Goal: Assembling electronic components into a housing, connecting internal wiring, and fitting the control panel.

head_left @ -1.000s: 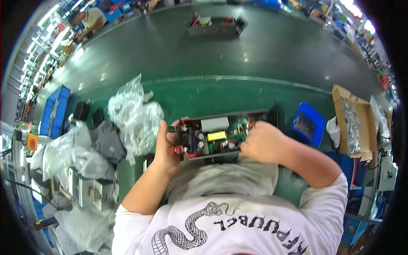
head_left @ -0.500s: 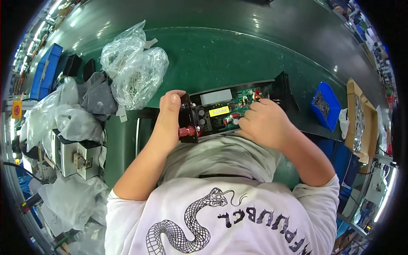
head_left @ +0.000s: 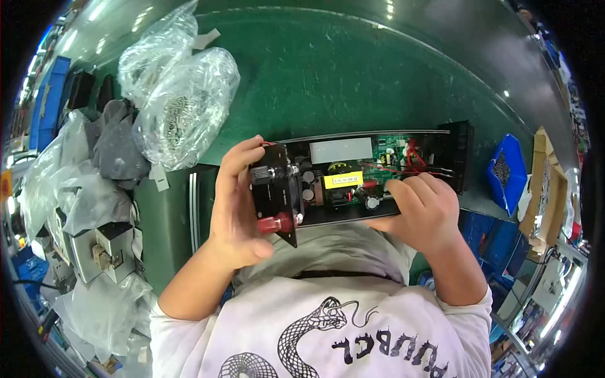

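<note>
A long black power unit [head_left: 334, 208], its top uncovered, lies across in front of my waist. Inside are a green circuit board, capacitors, a yellow-labelled transformer and loose red and black wires [head_left: 413, 165]. My left hand [head_left: 236, 205] cups the black end panel [head_left: 288, 201], fingers over its top corner and thumb out near the bottom. A red terminal post [head_left: 277, 223] and a black one [head_left: 268, 175] stick out toward that palm. My right hand [head_left: 428, 208] grips the near wall, thumb low along it and bent fingers over the inside; its fingertips are partly hidden.
Clear plastic bags of small metal parts [head_left: 183, 120] lie on the green bench [head_left: 315, 69] at far left. Grey and clear wrapping [head_left: 120, 148] and metal housings [head_left: 113, 249] are at left. A blue bin of screws [head_left: 507, 173] and a cardboard box [head_left: 545, 189] stand at right.
The power unit has shifted right and nearer to me, its end panel now more in view. My left thumb has come off the panel's top and stretched downward. My right hand has moved right along the case.
</note>
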A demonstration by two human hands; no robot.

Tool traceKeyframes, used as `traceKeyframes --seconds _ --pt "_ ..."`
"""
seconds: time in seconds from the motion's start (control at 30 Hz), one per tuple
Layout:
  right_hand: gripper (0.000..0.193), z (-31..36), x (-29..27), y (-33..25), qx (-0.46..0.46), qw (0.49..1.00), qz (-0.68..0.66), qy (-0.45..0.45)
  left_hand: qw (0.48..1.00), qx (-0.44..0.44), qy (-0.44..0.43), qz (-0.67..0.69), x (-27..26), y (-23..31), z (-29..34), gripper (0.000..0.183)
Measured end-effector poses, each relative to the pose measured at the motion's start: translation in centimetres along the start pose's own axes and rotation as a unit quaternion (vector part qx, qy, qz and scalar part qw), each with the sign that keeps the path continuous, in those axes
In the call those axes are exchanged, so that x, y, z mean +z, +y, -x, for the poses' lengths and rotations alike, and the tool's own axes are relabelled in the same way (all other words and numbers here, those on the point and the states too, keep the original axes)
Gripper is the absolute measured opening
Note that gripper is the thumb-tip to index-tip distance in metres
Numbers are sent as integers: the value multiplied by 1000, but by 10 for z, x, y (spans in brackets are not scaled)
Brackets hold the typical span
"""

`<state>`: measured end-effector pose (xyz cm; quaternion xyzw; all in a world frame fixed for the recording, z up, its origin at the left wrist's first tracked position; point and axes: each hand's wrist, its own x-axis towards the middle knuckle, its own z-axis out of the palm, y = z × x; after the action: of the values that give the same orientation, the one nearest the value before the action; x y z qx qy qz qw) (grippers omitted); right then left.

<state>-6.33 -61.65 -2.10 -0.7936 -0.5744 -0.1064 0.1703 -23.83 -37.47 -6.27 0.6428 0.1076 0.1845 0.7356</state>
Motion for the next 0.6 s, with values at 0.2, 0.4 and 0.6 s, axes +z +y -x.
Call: traceKeyframes --seconds 0.2,0.4,0.6 --pt "50 -5 4 4 -23 999 -36 -15 984 119 -79 -106 -15 -20 -13 130" --pt "47 -8 -1 4 -26 996 -37 -75 984 120 -93 -93 -16 -18 -22 132" --pt "43 -4 -1 6 -21 996 -43 -73 994 54 -72 -68 -12 -14 -18 125"
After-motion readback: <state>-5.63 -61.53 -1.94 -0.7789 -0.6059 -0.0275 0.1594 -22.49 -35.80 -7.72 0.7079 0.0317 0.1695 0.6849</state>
